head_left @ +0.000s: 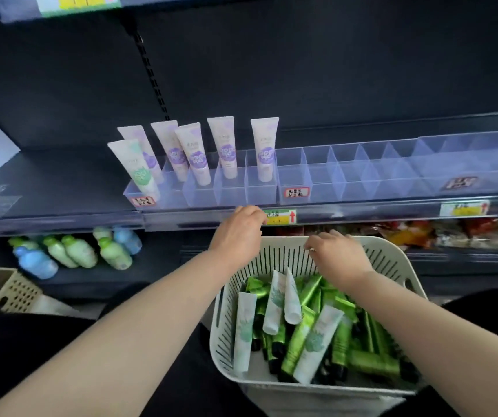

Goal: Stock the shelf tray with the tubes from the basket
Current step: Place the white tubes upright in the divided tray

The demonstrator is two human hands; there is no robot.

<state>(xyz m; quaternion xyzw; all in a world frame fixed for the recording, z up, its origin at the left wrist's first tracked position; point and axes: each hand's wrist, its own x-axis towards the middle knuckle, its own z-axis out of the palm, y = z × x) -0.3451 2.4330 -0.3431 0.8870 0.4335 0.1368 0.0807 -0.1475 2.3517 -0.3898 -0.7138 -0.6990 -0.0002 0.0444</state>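
At about ten o'clock in the view, the left end of the clear shelf tray point(320, 176) held six upright tubes: one green-printed tube point(139, 173) at the front corner and five purple-printed tubes point(226, 149) in the slots beside and behind it. The left hand point(237, 233) hung at the shelf's front edge, at eleven o'clock from the basket point(392, 257), knuckles up and fingers curled under. Whether it held anything could not be told. The right hand point(339, 257) lay over the basket's far rim at its twelve o'clock, fingers bent down, its hold on the rim unclear. The basket, at five o'clock in the view, was heaped with green and white tubes point(297, 341). Tray compartments from one to two o'clock stood unfilled, so the stocking looked barely begun.
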